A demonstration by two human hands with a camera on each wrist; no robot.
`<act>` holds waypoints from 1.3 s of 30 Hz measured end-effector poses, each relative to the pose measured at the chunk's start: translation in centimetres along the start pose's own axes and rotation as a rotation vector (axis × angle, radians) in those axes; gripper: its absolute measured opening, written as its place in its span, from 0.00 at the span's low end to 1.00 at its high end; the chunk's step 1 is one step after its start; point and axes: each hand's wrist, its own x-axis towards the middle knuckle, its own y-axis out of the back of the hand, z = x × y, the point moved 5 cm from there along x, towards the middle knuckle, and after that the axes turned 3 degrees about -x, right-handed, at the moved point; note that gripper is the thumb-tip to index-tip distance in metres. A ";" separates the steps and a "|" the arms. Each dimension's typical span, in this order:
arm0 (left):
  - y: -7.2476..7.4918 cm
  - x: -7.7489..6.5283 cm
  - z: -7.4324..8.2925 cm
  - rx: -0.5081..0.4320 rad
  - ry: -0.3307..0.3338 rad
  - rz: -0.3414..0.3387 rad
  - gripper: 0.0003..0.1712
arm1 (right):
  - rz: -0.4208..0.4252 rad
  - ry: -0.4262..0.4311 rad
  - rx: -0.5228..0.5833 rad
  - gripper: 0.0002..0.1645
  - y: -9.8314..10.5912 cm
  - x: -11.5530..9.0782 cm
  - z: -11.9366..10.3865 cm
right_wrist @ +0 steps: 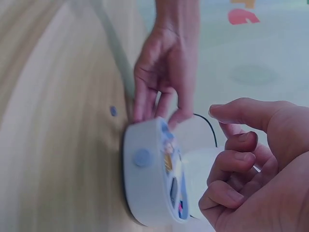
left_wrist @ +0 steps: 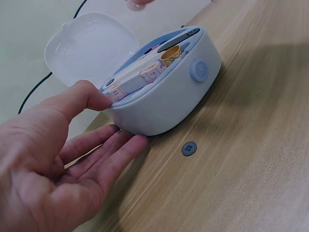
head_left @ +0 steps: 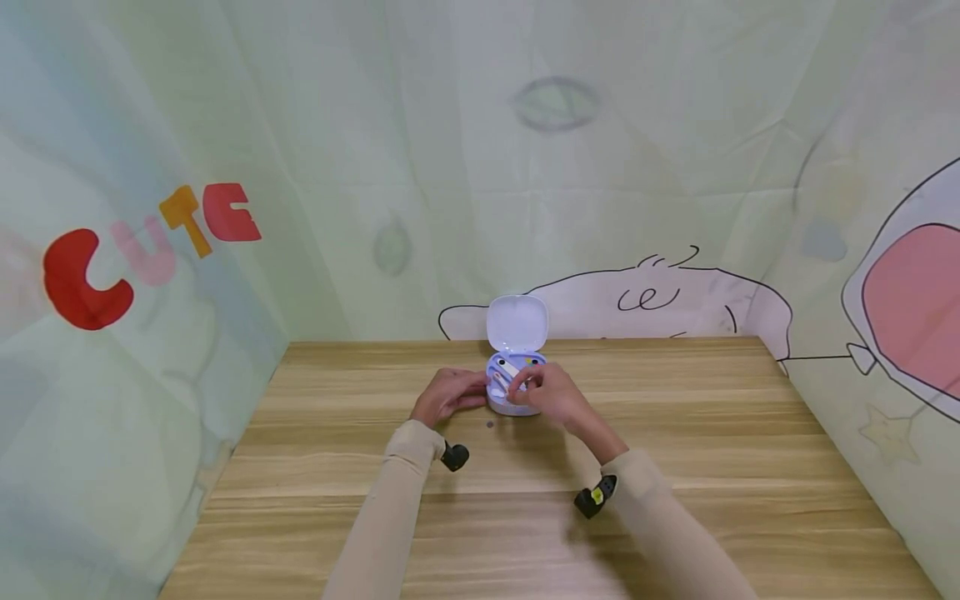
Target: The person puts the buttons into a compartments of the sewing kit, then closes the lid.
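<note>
A small white and blue sewing box stands on the table with its lid raised. My left hand holds its left end, thumb at the rim and fingertips low against the side. Inside lie a tape measure, a gold thimble and a dark slim tool. My right hand hovers over the box's right side, fingers loosely curled, with nothing visible between them. A dark four-hole button lies on the table in front of the box.
The wooden table ends at a printed curtain just behind the box. A blue round knob sits on the box's front. Black wrist devices are strapped near both sleeves.
</note>
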 end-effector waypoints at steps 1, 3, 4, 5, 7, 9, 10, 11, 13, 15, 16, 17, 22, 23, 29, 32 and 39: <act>0.0 0.0 0.0 0.004 0.000 0.002 0.17 | 0.008 -0.013 0.007 0.03 0.3 0.1 0.0; 0.0 0.0 0.0 0.004 0.004 0.002 0.16 | 0.022 -0.039 0.022 0.03 0.9 0.2 -0.1; 0.1 0.0 0.0 0.004 0.006 0.002 0.16 | 0.028 -0.047 0.029 0.03 1.1 0.3 -0.1; 0.1 -0.1 0.0 0.005 0.007 0.002 0.16 | 0.031 -0.054 0.035 0.03 1.4 0.4 -0.1; 0.1 -0.1 0.0 0.003 0.007 0.003 0.16 | 0.038 -0.068 0.053 0.04 1.8 0.7 0.0; 0.1 -0.2 0.1 0.000 0.005 0.005 0.16 | 0.044 -0.082 0.066 0.05 2.2 1.1 0.1; 0.1 -0.3 0.2 -0.001 0.005 0.006 0.16 | 0.051 -0.094 0.066 0.06 2.4 1.4 0.2; 0.1 -0.3 0.2 0.001 0.006 0.007 0.16 | 0.056 -0.111 0.076 0.06 2.6 1.6 0.4; 0.1 -0.3 0.2 0.008 0.012 0.008 0.16 | 0.064 -0.142 0.097 0.07 2.9 2.1 0.6; 0.1 -0.4 0.3 0.015 0.014 0.006 0.17 | 0.068 -0.169 0.115 0.08 3.1 2.5 0.8; 0.1 -0.3 0.2 0.018 0.017 0.006 0.17 | 0.069 -0.180 0.124 0.09 3.2 2.6 0.9; 0.1 -0.3 0.2 0.021 0.016 0.007 0.16 | 0.065 -0.186 0.138 0.09 3.2 2.8 0.9; 0.2 -0.3 0.2 0.014 0.016 0.005 0.16 | 0.069 -0.215 0.191 0.11 3.5 3.4 0.9; 0.2 -0.3 0.2 0.015 0.014 0.004 0.16 | 0.072 -0.223 0.202 0.11 3.6 3.5 0.9; 0.2 -0.3 0.2 0.023 0.007 -0.005 0.17 | 0.089 -0.264 0.261 0.10 3.6 4.3 1.3; 0.3 -0.3 0.2 0.018 0.003 -0.005 0.17 | 0.101 -0.273 0.286 0.11 3.4 4.8 1.8; 0.3 0.0 0.0 0.010 0.003 -0.022 0.17 | 0.138 -0.302 0.271 0.12 3.0 5.2 3.1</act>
